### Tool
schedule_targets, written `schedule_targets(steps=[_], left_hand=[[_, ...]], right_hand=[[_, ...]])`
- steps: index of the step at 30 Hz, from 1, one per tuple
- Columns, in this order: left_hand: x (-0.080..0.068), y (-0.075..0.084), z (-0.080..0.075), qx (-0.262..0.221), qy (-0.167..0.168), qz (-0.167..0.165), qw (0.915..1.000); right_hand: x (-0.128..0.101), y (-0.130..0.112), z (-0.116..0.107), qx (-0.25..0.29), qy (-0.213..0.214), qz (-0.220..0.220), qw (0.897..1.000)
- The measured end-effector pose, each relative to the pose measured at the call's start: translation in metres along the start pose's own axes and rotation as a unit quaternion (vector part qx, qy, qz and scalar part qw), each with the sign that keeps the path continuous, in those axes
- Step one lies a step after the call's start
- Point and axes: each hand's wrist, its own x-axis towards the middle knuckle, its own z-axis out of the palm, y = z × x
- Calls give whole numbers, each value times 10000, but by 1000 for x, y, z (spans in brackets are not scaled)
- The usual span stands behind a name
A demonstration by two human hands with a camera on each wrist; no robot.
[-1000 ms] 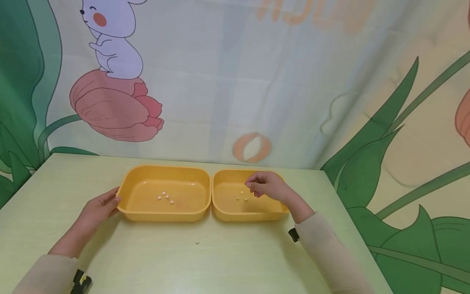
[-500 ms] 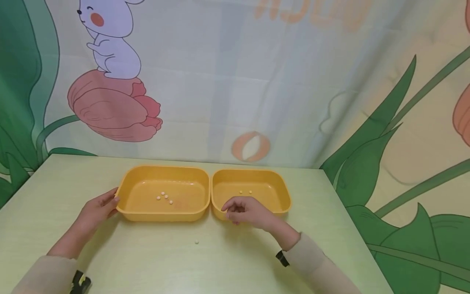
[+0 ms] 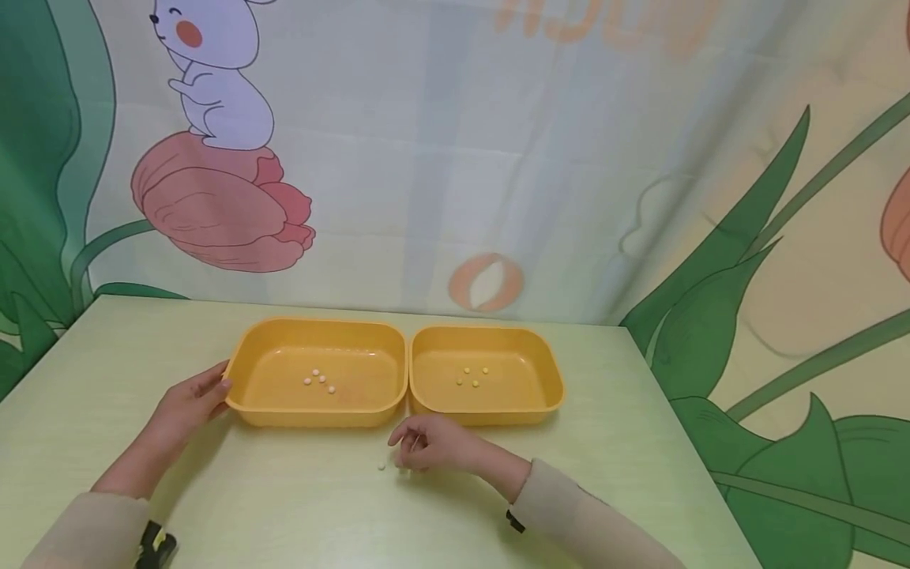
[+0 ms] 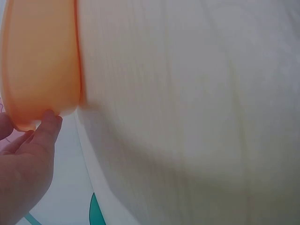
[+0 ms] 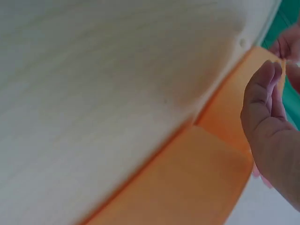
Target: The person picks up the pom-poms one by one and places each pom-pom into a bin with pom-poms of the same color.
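My left hand (image 3: 186, 407) grips the left end of a larger yellow tray (image 3: 316, 419), thumb at the rim and fingers against the outer wall. In the left wrist view the fingertips (image 4: 49, 119) touch that wall. My right hand (image 3: 437, 445) hovers over the table in front of the trays, fingers loosely bent, nothing visible between them. In the head view, a small pale round pellet (image 3: 381, 466) lies on the table just left of its fingertips. Several pinkish-white pellets (image 3: 322, 379) lie in the larger tray, and several yellowish ones (image 3: 475, 384) in the smaller yellow tray (image 3: 490, 417).
Both trays stand side by side near the back of the pale table (image 3: 284, 498). Behind them hangs a printed curtain (image 3: 377, 197) with a rabbit, flowers and leaves.
My right hand has moved from above the smaller tray leftward and toward me, down beside the loose pellet. The left hand has stayed at the larger tray's end.
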Motion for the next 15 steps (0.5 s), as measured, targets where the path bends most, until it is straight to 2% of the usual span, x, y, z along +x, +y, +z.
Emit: schedule_targets(steps=[4,15], left_hand=[[-1,1,0,-35,2,-2,10000],[-3,1,1,51,33,166,9998]], right_hand=[[10,-1,8,-361,2,71,9993],[20,-2,18,-858,-60,187,9961]])
